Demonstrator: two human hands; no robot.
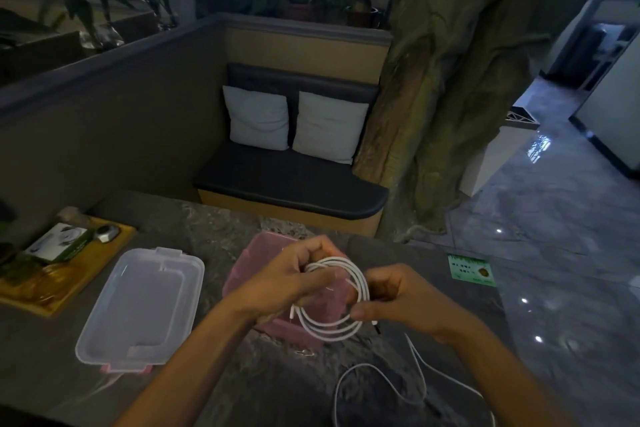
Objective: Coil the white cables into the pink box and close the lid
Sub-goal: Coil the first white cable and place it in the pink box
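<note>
Loose white cable [381,388] is seen lying in wide loops on the dark marbled tabletop [214,218], at the near edge below the right forearm. Just beyond it, a coiled white cable [341,302] is held up between both hands, directly over the open pink box [249,267]. The left hand [287,282] is closed around the far-left side of the coil, its fingers [320,276] clamped on the strands. The right hand [398,298] is pinched on the coil's right side, with thumb and fingers pressed together on the cable. One white plug end can be made out at the coil's lower left. The box's clear lid [142,305] is laid flat on the tabletop to the left of the box, apart from it. Farther left, a yellow tray [90,267] carrying small items is set. A green card [471,270] is placed to the right of the hands.
</note>
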